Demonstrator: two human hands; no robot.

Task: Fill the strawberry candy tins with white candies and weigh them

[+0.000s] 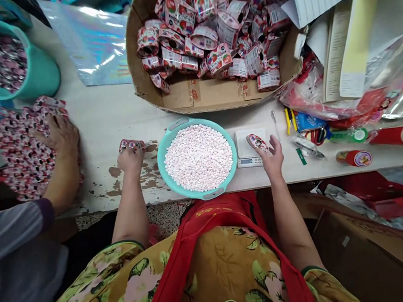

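Note:
My left hand (130,160) is closed at the left of the bowl, with small red-and-white printed candy containers (132,144) at its fingers, low over the table. To the right, my right hand (273,160) holds another small printed container (257,142), tilted, at the edge of a white digital scale (246,150). Its index finger is raised and apart from the thumb. Between my hands a turquoise bowl (160,170) stands at the table's front edge, heaped with small pale pink and white candies (199,158).
Behind the bowl, a cardboard box (177,98) holds many printed containers. At left a co-worker's hand (61,133) rests on a pile of packed containers (23,151), near a turquoise bucket (43,73). A yellow cutter (290,121), a spoon (274,119) and a jar (354,158) lie right.

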